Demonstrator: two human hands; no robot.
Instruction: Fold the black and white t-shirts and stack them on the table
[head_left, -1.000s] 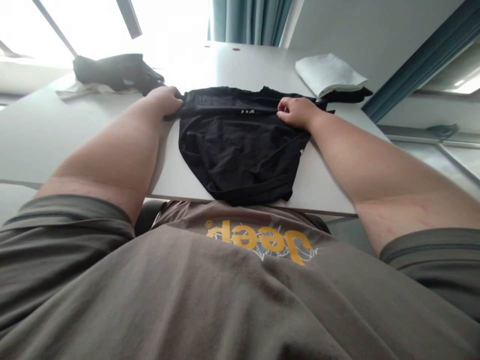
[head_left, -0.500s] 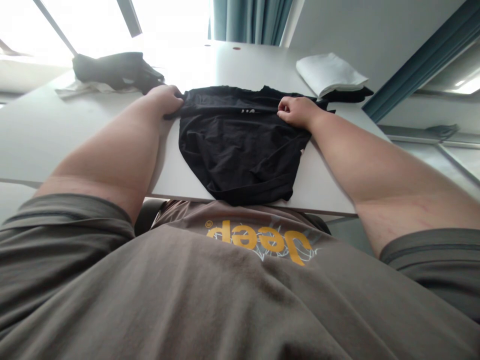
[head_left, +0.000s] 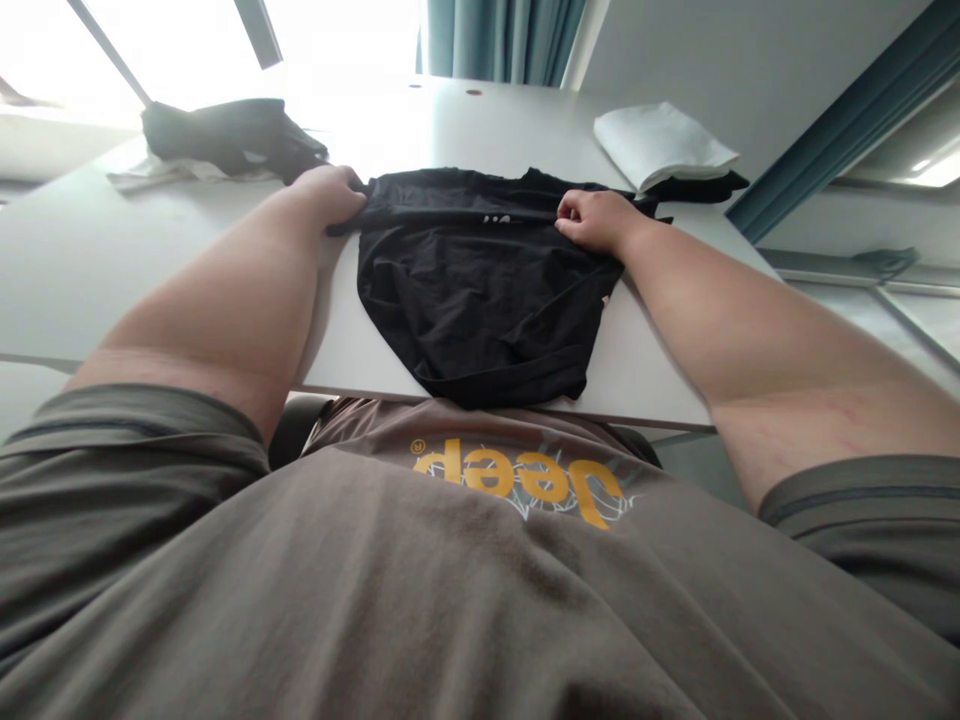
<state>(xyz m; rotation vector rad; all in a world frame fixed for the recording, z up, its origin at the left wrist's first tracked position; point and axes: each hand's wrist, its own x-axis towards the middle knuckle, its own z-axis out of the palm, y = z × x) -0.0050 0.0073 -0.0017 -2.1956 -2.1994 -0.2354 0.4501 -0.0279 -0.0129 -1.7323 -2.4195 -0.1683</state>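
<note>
A black T-shirt (head_left: pixel 480 300) lies spread on the white table (head_left: pixel 652 360) in front of me, with a small pale print near its upper middle. Wrinkles run across its body, and its lower end reaches the table's near edge. My left hand (head_left: pixel 335 193) is closed on the shirt's left sleeve area, its fingertips partly hidden. On the right upper part of the shirt rests my right hand (head_left: pixel 592 218), fingers curled and pressed together on the fabric.
A heap of dark clothing (head_left: pixel 225 135) with paler cloth under it lies at the table's back left. At the back right, a folded white cloth (head_left: pixel 664 145) sits on a folded black one (head_left: pixel 697 188). Blue-green curtains (head_left: pixel 502 40) hang beyond the table.
</note>
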